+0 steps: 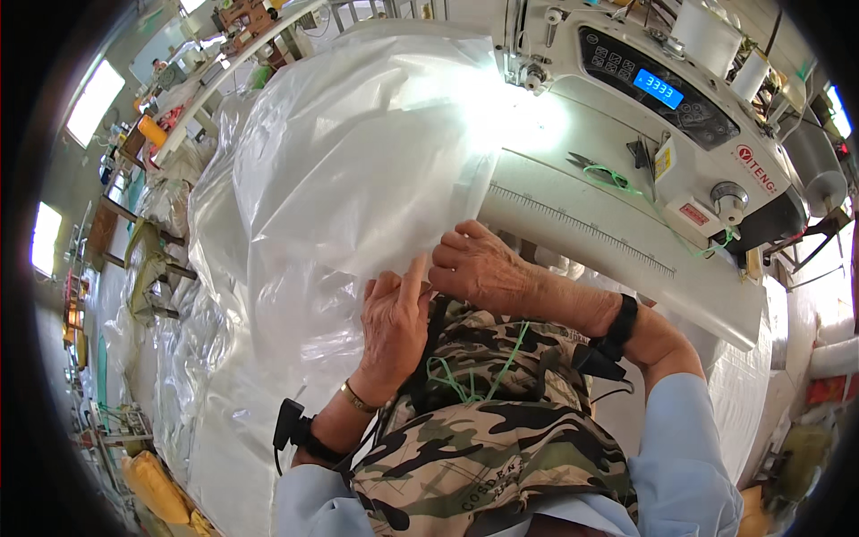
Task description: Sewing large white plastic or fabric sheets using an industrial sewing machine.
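Observation:
A large, translucent white plastic sheet spreads over the sewing table and hangs down on the left. At its near edge, in front of my body, both my hands meet. My left hand has its index finger stretched along the sheet while the other fingers bend in on the edge; its thumb is hidden. Beside it, almost touching, my right hand is closed, fingers curled and pinching the sheet's edge. The sewing machine stands beyond, its lamp glaring over the sheet near the needle area.
Scissors with green handles lie on the machine bed, near a printed ruler scale. White thread cones stand behind the machine. Heaped clear plastic fills the left side, near a wooden rack. A green cord lies on my camouflage apron.

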A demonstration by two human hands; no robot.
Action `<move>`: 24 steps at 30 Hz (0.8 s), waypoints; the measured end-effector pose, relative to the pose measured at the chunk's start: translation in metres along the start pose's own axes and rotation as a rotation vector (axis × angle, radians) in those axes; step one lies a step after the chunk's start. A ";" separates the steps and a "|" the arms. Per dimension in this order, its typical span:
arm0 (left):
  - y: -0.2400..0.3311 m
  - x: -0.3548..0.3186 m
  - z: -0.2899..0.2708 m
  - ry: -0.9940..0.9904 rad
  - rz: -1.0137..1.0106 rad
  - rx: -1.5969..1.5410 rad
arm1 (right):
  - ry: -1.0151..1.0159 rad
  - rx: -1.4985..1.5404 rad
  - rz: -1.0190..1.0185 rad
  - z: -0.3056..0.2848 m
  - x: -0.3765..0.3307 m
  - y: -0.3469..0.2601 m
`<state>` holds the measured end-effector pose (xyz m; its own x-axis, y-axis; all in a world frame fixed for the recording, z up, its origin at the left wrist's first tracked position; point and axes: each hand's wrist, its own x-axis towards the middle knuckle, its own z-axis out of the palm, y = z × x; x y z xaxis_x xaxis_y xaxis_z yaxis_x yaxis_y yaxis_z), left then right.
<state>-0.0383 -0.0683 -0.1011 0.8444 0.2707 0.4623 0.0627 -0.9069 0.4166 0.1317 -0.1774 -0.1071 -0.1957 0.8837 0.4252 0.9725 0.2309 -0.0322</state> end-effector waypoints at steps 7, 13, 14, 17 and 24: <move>-0.003 0.000 -0.011 -0.070 -0.018 -0.120 | 0.026 0.090 0.072 -0.003 0.009 0.037; -0.006 0.007 -0.004 -0.027 0.060 -0.134 | 0.068 0.122 0.079 -0.004 0.009 0.049; -0.007 0.009 -0.001 -0.023 0.062 -0.116 | 0.041 0.125 0.086 -0.005 0.009 0.052; -0.014 0.014 0.004 -0.061 0.048 -0.142 | -0.020 0.118 0.090 -0.007 0.012 0.064; -0.027 0.023 -0.003 -0.138 -0.149 -0.455 | -0.123 0.067 0.186 -0.015 0.013 0.099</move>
<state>-0.0226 -0.0365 -0.0997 0.9083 0.3135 0.2770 -0.0246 -0.6209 0.7835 0.2270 -0.1487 -0.0913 -0.0317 0.9556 0.2931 0.9835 0.0821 -0.1611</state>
